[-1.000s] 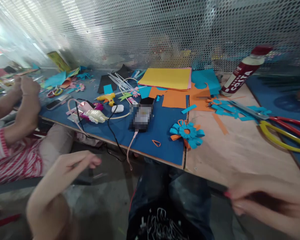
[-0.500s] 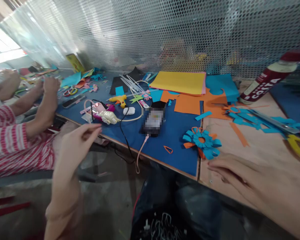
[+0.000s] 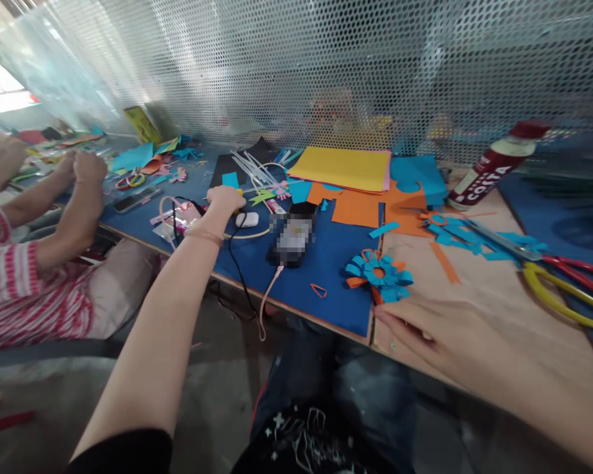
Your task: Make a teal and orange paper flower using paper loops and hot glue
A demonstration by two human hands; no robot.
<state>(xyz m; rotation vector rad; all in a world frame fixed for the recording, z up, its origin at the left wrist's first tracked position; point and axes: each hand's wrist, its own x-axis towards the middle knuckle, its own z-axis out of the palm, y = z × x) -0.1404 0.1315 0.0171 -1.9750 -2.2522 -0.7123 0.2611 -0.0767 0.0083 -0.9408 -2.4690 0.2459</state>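
Blue and orange in the paper flower (image 3: pixel 379 273), lying across the crack in the table (image 3: pixel 344 317), right by the tips of the right hand (image 3: pixel 432 329) (can't tell if pinching a petal or empty). Has the left hand (image 3: pixel 227 199) bent over the yellow glue gun (image 3: pixel 240 192), covering most of it, near the little white case (image 3: pixel 248 220); can't tell if gripping it.

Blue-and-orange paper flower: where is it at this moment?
In the head view, the paper flower lies right of centre, just beyond the right hand, left of the orange paper strip.
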